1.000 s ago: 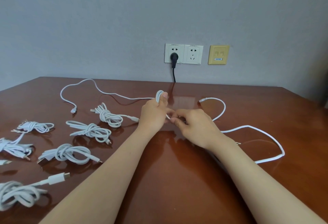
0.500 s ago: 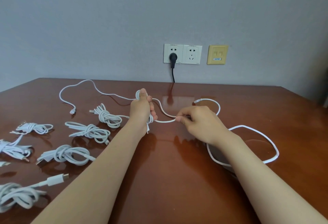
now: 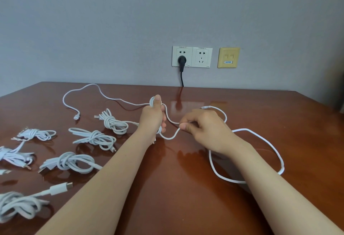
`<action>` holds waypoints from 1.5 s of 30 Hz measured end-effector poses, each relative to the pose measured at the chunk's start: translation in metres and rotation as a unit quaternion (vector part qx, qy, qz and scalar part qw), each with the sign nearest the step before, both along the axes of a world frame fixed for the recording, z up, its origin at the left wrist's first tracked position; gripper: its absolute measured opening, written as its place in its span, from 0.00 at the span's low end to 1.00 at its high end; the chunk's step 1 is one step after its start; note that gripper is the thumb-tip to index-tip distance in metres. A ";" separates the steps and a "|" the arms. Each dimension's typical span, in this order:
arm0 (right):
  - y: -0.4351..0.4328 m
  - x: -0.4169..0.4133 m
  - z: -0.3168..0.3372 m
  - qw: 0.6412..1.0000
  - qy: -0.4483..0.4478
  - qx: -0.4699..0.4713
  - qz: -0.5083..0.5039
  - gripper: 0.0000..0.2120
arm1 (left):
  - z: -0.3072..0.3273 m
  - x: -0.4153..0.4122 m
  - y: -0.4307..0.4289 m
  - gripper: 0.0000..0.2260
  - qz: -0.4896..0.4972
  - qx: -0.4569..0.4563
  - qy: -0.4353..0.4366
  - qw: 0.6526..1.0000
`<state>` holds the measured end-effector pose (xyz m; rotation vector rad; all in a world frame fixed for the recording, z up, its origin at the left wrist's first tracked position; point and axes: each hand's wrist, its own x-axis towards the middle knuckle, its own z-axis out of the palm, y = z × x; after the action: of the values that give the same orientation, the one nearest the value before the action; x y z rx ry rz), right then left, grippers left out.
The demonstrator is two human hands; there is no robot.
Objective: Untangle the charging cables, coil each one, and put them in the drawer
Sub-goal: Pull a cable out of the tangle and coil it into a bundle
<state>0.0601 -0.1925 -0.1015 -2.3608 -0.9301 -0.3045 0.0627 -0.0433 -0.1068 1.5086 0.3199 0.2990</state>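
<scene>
Cable (image 3: 245,129) thin, white, looped, glossy wooden table (image 3: 186,197)

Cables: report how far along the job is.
Done: several coiled bundles lie on the table at left. In hand: the left hand grips loops of a cable; the right hand pinches its strand. Left: loose lengths trail on both sides, nothing is stowed, and no drawer is in view.
</scene>
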 end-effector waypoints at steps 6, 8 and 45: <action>-0.001 0.004 -0.002 0.998 0.034 0.052 0.024 0.06 | -0.002 -0.001 -0.008 0.23 -0.053 0.012 0.006 0.999; 0.001 0.003 -0.001 0.996 0.046 0.067 0.033 0.10 | -0.001 -0.002 -0.011 0.24 -0.070 0.004 0.013 0.997; -0.005 0.010 0.009 0.962 0.086 0.229 -0.125 0.15 | 0.006 -0.021 -0.026 0.14 -0.367 -0.021 0.050 0.929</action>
<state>0.0700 -0.1976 -0.0920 -2.0302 -0.4203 -0.3628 0.0413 -0.0690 -0.1005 1.4979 -0.1709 -0.3791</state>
